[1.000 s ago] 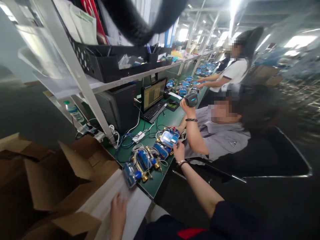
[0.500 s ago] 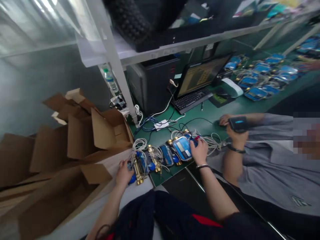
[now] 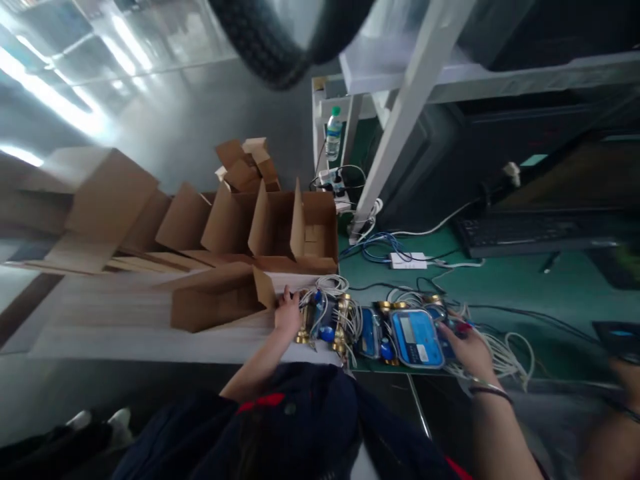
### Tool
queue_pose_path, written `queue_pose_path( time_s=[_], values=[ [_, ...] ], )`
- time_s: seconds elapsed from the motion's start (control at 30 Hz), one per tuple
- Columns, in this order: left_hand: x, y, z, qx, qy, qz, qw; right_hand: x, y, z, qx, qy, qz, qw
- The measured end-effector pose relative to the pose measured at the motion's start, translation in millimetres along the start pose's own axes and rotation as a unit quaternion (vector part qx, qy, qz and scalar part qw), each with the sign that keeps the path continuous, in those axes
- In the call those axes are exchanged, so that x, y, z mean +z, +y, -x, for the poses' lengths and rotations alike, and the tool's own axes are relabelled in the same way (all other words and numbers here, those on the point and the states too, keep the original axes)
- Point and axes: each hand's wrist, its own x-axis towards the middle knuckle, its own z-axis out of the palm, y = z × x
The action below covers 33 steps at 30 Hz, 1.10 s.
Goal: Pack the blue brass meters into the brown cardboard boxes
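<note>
A row of brass-bodied meters with blue display heads and coiled grey cables lies along the near edge of the green bench. My left hand (image 3: 287,315) is closed against the left end of the row, its fingers around the end brass-bodied meter (image 3: 303,327); part of the grip is hidden. At the right end, my right hand (image 3: 469,348) grips the last meter, with something small and red by its fingers. Just left of it, a blue-faced meter (image 3: 417,339) lies face up. Another brass pipe body (image 3: 342,320) stands crosswise in the row.
An open carton (image 3: 215,310) sits left of my left hand on the pale surface. Behind it stands a line of open cartons (image 3: 315,260). A white shelf post (image 3: 400,120), a water bottle (image 3: 334,137), a keyboard (image 3: 535,233) and a co-worker's hand (image 3: 627,380) are nearby.
My view has swung left, so the cartons show more and the co-worker is mostly out of frame. Both hands stay at the ends of the row, which now reaches onto the pale surface.
</note>
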Motion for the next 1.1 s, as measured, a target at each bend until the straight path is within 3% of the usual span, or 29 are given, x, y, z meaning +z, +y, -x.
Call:
queue_pose_path(
  time_s=[0.33,0.43,0.53,0.73,0.9,1.0,1.1],
  values=[
    [-10,-121,18,-0.099,-0.003,0.006,0.995,72,-91,65,-0.041,-0.043,0.046,0.997],
    [-8,-156,18,-0.103,0.010,0.010,0.995,92,-117,84,-0.046,-0.042,0.071,0.996],
    [-8,-188,14,-0.095,0.020,0.012,0.995,114,-140,101,-0.104,-0.015,0.082,0.991],
    [-16,-251,4,-0.042,0.038,0.012,0.998,153,-187,138,-0.146,-0.013,0.061,0.987],
    [-24,-291,5,0.049,0.049,0.053,0.996,156,-211,156,-0.101,0.046,0.040,0.993],
    [-22,-306,10,0.087,0.050,0.091,0.991,148,-203,160,-0.051,0.069,0.006,0.996],
    [-10,-315,18,0.090,0.068,0.127,0.985,139,-185,162,-0.037,0.034,-0.058,0.997]
  ],
)
